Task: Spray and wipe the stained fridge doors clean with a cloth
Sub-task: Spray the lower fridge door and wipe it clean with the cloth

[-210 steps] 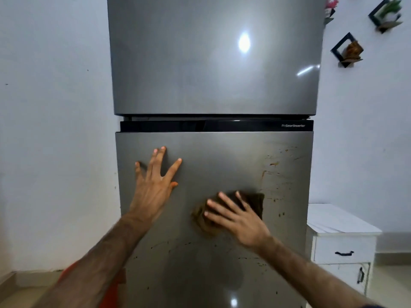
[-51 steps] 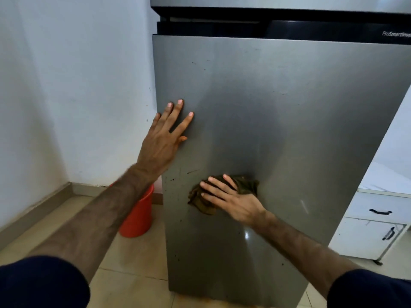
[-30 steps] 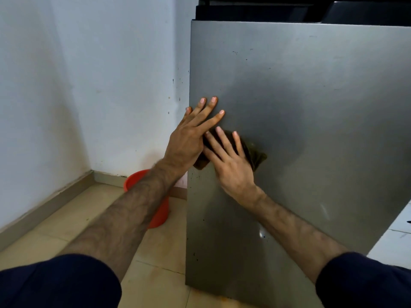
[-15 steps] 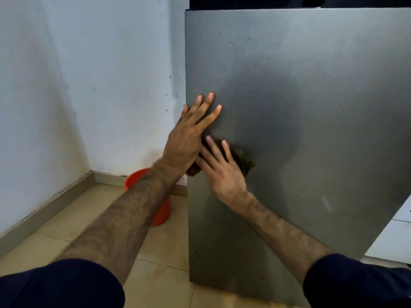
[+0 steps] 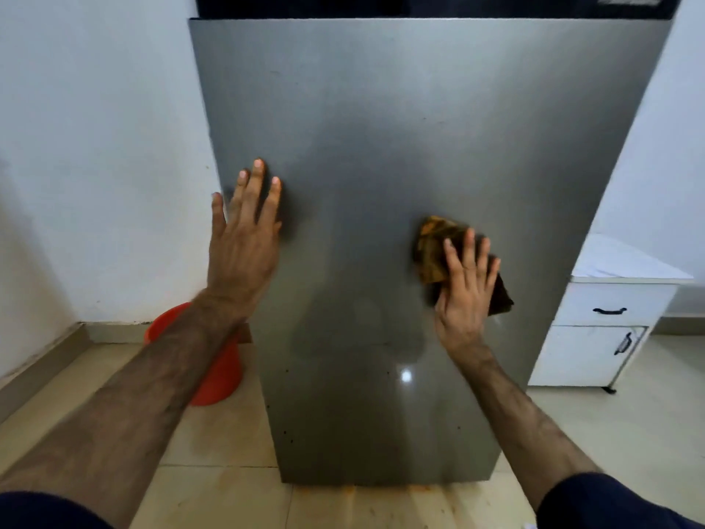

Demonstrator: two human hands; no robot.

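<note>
The grey lower fridge door (image 5: 400, 120) fills the middle of the view, with a few small dark specks near its bottom. My left hand (image 5: 244, 238) lies flat on its left side, fingers spread, holding nothing. My right hand (image 5: 463, 288) presses a crumpled brown and orange cloth (image 5: 433, 248) flat against the door's right half. The cloth sticks out above and to the right of my fingers. No spray bottle is in view.
A red bucket (image 5: 213, 372) stands on the tiled floor left of the fridge, partly behind my left forearm. A white cabinet (image 5: 610, 311) with black handles stands to the right. White walls flank the fridge.
My right hand has swept the cloth from beside my left hand, near the door's left edge, across to the right half. The view has swung to face the door squarely.
</note>
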